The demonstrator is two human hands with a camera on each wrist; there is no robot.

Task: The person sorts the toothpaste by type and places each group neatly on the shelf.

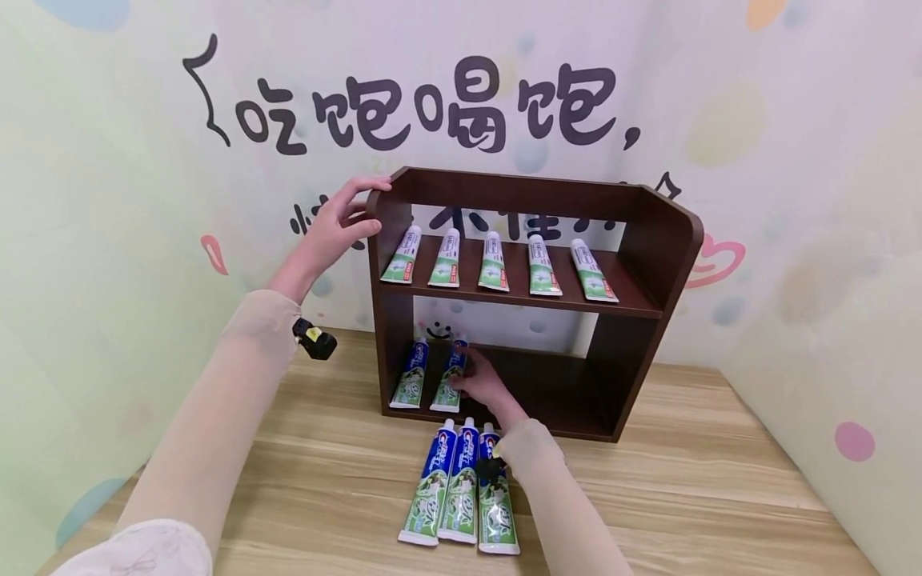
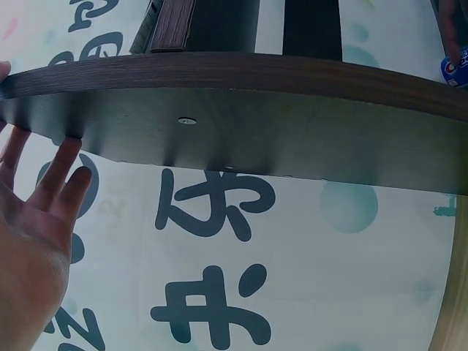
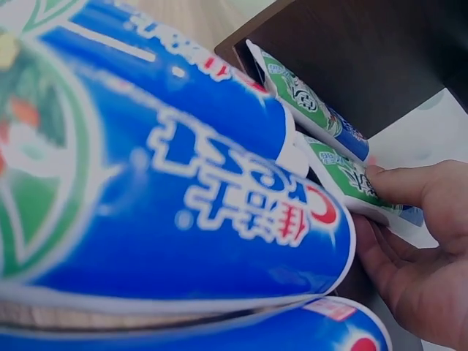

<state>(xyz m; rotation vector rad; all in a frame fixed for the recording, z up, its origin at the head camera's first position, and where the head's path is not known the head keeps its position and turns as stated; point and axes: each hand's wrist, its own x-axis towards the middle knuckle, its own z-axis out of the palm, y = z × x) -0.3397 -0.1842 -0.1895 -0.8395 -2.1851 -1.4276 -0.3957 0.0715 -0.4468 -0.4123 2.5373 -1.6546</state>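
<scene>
My right hand [image 1: 481,380] reaches into the lower level of a dark brown wooden rack [image 1: 504,301]. Thumb and fingers pinch a blue, green and white toothpaste tube [image 3: 347,175], which leans cap-up on that level. Left of it leans a matching tube [image 1: 410,376], slightly apart. In front of the rack, three more such tubes [image 1: 425,488] lie side by side on the table, looming large in the right wrist view. My left hand [image 1: 333,232] rests on the rack's upper left corner, its fairly straight fingers [image 2: 55,175] touching the side panel [image 2: 241,131].
Several white and green toothpaste tubes [image 1: 493,260] stand in a spaced row on the upper level. The rack stands on a wood-grain table [image 1: 684,488], near a printed wall [image 1: 446,48] with large dark characters. Another wall [image 1: 843,280] rises along the right side.
</scene>
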